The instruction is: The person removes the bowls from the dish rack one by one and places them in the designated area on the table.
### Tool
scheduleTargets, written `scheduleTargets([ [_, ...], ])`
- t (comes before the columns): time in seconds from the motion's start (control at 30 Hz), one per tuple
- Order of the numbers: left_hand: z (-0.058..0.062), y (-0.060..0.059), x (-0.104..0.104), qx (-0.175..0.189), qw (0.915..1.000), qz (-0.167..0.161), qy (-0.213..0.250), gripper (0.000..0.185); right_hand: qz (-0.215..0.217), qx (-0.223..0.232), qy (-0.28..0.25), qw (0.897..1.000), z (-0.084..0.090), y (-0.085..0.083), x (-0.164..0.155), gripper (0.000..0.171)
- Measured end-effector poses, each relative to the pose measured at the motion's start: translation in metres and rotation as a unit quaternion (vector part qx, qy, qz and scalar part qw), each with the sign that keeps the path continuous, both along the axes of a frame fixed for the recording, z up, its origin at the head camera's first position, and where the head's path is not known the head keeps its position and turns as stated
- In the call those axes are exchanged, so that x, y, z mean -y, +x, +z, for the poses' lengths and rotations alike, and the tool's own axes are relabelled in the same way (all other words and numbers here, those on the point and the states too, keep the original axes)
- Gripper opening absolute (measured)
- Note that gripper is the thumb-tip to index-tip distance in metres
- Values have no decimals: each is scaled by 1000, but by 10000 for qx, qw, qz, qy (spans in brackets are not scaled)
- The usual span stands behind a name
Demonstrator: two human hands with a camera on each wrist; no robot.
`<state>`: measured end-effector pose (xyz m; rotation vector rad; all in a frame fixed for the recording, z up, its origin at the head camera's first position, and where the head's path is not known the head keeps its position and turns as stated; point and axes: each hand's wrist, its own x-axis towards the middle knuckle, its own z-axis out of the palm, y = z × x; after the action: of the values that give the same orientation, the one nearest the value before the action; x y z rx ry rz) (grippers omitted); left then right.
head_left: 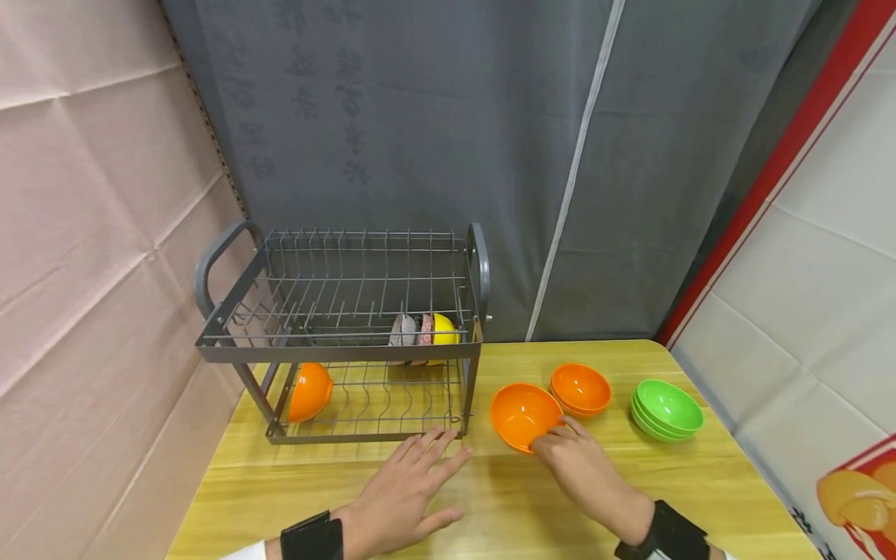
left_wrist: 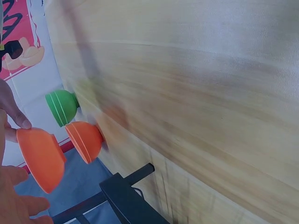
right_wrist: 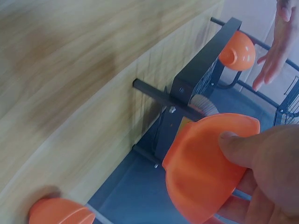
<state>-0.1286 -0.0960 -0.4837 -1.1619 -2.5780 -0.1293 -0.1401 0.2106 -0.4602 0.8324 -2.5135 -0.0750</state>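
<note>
Head view shows, nearest, the left hand (head_left: 402, 494) lying flat on the bench (head_left: 707, 482) with fingers straight and spread, holding nothing, its fingertips close to the near edge of the rack (head_left: 336, 346). To its right, the right hand (head_left: 584, 467) has its grip on the near rim of a single orange bowl (head_left: 523, 414), which tilts up off the wood. The right wrist view shows the thumb inside the bowl and the fingers behind its outer wall, a pinch across the rim.

The bowl looks like thin moulded plastic: probably light, stiff enough to keep its shape under a rim pinch, smooth and a little slippery, and unlikely to break if dropped. The rim seems the sensible place to take it, since the rounded body gives little to hold; a one-sided pinch may let it swing, so a firm thumb is advisable.

Just beyond, to the right, sits a stack of orange bowls (head_left: 581, 389), near the held one though contact cannot be judged. Farther right stands a stack of green bowls (head_left: 667, 410), apart from the orange ones.

On the far left, the two-tier wire rack holds another orange bowl on edge (head_left: 310, 391) at the left of its lower tier, and at the lower tier's far right a yellow bowl (head_left: 444, 330) beside some patterned dishes (head_left: 411, 331). A grey curtain (head_left: 420, 117) hangs behind.
</note>
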Motion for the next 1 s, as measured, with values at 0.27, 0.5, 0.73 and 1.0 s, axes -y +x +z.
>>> scheduleTargets([
  [0.27,-1,-2,-5,119,9999,21,-54,70,-536,271,-31,9982,3,-3,-13,19],
  [0.5,2,-1,-16,247,9995,-179,-48,72,-978,606,-61,9933,0,-6,-26,17],
  [0.73,-3,3,-25,242,9987,-443,-12,73,-1071,611,-84,9923,-2,-11,-42,20],
  [1.0,-8,10,-35,170,9974,-607,-359,73,-1162,494,-114,9919,0,-22,-60,16],
])
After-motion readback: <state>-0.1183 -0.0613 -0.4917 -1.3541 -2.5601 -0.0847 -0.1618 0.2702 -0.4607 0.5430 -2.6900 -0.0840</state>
